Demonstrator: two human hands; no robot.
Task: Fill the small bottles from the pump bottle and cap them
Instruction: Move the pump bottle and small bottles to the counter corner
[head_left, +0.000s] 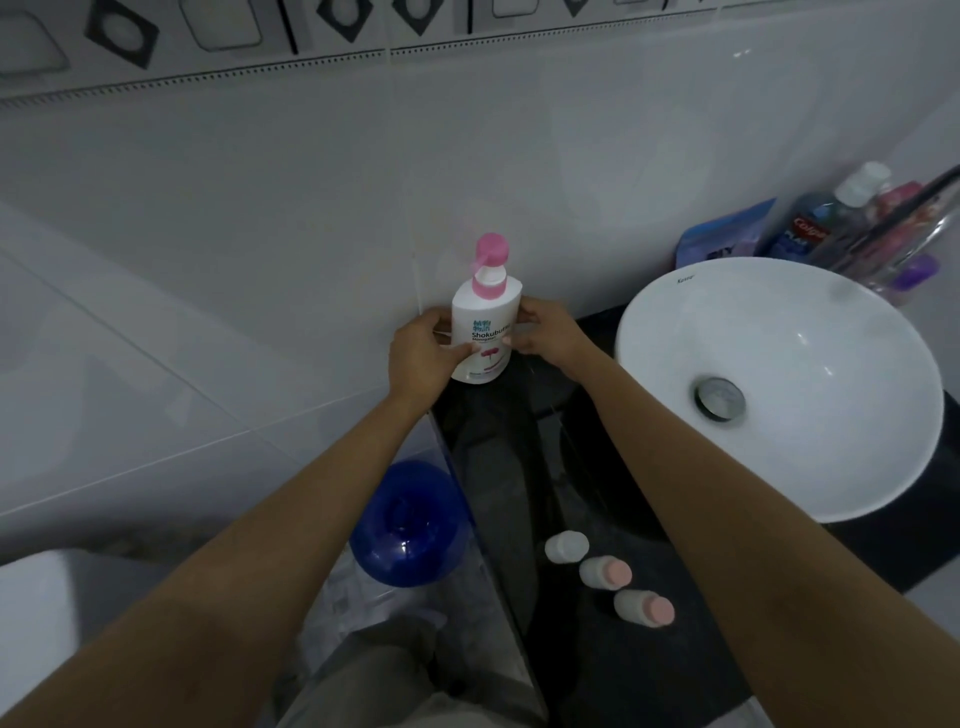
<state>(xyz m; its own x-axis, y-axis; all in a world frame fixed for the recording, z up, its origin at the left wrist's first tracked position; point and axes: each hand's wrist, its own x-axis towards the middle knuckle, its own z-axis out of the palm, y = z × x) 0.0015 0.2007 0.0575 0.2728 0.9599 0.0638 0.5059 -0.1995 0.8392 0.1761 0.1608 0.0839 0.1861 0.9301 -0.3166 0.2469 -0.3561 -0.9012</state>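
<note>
Gripping the white pump bottle (483, 332) from both sides, I have my left hand (423, 353) curled round its left flank and my right hand (545, 332) pinching its right edge. It stands upright with its pink pump head on top, at the far end of the dark counter (519, 441), close against the tiled wall. Nearer me on that counter stand three small bottles in a row: one with a white cap (566, 546), two with pink caps (605, 572) (644, 608). The white basin (779, 384) sits to my right.
</note>
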